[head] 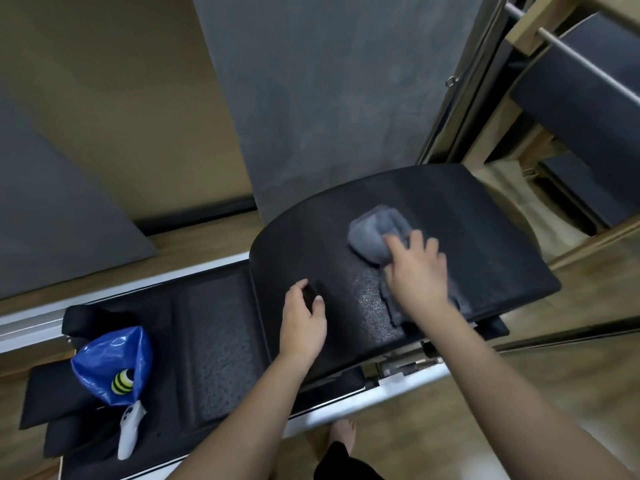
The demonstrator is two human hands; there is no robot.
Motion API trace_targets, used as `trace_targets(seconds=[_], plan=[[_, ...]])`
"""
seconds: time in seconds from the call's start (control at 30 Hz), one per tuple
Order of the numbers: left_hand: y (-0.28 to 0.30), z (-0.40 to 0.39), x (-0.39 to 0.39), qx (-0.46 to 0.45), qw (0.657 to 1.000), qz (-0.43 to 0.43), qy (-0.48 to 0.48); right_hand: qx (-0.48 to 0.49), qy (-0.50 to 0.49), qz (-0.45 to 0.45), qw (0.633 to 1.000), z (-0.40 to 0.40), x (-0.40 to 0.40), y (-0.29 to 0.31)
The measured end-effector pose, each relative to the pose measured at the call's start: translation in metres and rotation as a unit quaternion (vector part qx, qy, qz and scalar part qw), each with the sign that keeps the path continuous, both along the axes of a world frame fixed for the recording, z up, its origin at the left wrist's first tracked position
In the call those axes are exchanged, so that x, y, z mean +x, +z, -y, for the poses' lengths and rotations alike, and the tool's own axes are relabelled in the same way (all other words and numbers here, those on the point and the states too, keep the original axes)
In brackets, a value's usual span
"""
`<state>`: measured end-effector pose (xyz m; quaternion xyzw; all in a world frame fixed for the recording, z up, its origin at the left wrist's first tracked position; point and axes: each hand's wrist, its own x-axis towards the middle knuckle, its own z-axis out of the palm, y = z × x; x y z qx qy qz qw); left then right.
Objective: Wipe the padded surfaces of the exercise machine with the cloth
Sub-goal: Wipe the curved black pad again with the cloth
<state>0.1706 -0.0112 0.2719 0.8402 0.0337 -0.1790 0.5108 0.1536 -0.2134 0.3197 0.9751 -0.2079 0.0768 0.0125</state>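
Observation:
A grey cloth [375,233] lies bunched on the curved black padded surface [450,209] of the exercise machine, right of centre. My right hand [417,271] presses down on the cloth, fingers spread over it, and part of the cloth trails under my palm. My left hand [303,320] rests on the same black pad to the left, its thumb and fingers curled around a small dark object I cannot identify. A flat black padded carriage [214,341] extends to the left of the curved pad.
A blue bag [110,362] with a yellow-and-black striped ball and a white spray bottle [130,429] sit on the carriage's left end. Silver rails [346,407] run along the machine. Another wooden-framed machine [571,81] stands at the right. My bare foot [341,433] is on the wooden floor.

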Motion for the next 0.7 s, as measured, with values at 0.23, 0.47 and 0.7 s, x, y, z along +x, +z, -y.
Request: trace_targets(seconds=[0.23, 0.47, 0.7], plan=[[0.013, 0.047, -0.019, 0.055, 0.990, 0.073, -0.104, 0.018, -0.042, 0.002, 0.999, 0.002, 0.006, 0.003], [0.010, 0.050, -0.021, 0.083, 0.990, 0.055, -0.096, 0.028, 0.099, 0.037, 0.994, -0.032, -0.066, -0.011], [0.016, 0.041, -0.011, 0.098, 0.980, 0.058, -0.165, 0.097, -0.168, -0.003, 0.981, 0.084, -0.015, 0.004]])
